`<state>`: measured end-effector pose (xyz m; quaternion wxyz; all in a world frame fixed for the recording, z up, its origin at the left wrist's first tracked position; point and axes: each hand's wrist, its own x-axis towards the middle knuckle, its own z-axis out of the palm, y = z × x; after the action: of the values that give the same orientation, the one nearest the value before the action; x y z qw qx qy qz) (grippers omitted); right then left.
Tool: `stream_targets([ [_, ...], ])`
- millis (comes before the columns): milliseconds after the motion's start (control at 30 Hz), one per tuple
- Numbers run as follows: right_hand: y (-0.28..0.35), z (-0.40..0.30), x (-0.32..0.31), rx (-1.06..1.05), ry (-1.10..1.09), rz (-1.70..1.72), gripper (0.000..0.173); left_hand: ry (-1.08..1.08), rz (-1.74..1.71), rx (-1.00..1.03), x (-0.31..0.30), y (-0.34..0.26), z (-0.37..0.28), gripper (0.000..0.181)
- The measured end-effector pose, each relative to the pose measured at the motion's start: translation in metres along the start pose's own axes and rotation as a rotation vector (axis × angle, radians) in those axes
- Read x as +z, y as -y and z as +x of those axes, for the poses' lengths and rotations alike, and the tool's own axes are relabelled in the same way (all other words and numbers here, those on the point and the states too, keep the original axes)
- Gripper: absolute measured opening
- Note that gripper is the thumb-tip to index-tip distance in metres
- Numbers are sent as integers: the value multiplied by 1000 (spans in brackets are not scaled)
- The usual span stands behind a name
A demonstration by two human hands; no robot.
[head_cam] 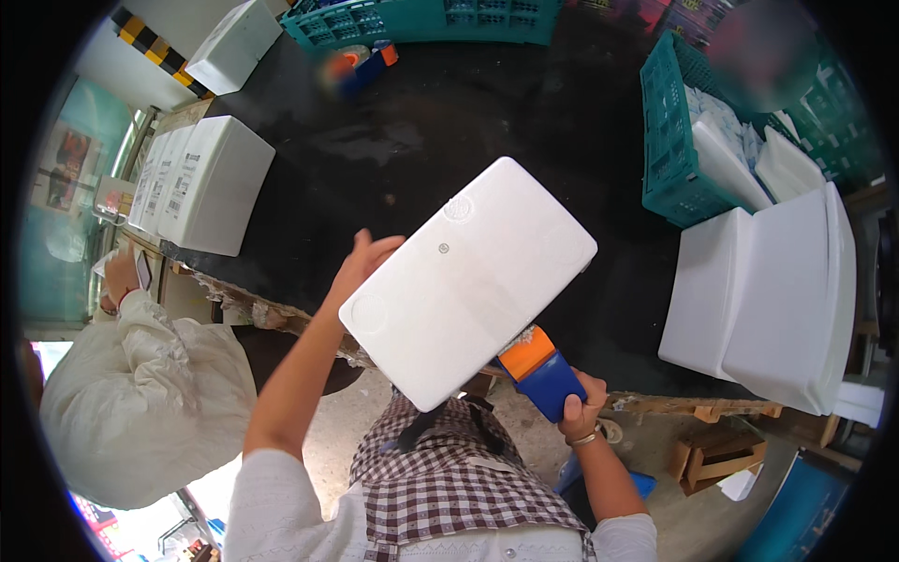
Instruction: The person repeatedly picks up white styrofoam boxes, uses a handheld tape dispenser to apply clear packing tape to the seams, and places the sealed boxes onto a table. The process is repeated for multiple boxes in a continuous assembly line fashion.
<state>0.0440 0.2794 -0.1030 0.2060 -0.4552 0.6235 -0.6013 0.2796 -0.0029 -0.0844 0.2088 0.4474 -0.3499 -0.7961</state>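
A white foam box (477, 288) lies at an angle before me, with its near corner out past the table edge. Round moulded marks and a small emblem show on its smooth upper face. My left hand (364, 267) is at its left long side, some fingers hidden by the box, so I cannot tell whether it grips. In my right hand (586, 407) is a blue and orange tape dispenser (544, 376). The dispenser's orange end meets the box's near right side, with its toothed edge close to the foam.
White foam boxes with printed labels (218, 186) stand at left on the black table (393, 140); another foam box (235, 46) sits behind. A second dispenser (369, 67) is near a teal crate (421, 24). Right: a teal crate (664, 140) and foam boxes (772, 302). A person (151, 400) is at left.
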Motion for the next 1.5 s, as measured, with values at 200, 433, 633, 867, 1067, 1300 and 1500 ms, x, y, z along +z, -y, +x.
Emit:
stream_targets([
  [200,41,63,-7,468,-93,184,39,-268,166,288,27,-53,-100,73],
  [433,23,267,49,902,119,804,32,-390,1503,827,72,-137,-97,83],
  [633,-3,251,22,896,141,937,35,256,1800,1143,162,-131,-47,74],
  [867,-18,56,43,755,-78,1605,47,75,1683,1223,179,-115,-47,58],
  [1067,-35,231,52,805,-110,1248,26,-177,1542,1378,199,-113,0,29],
  [1300,18,41,43,974,-121,1444,55,-221,1615,1223,196,-114,2,45],
  [1500,64,8,129,1200,-540,1463,47,55,1676,1436,155,-151,-1,42],
])
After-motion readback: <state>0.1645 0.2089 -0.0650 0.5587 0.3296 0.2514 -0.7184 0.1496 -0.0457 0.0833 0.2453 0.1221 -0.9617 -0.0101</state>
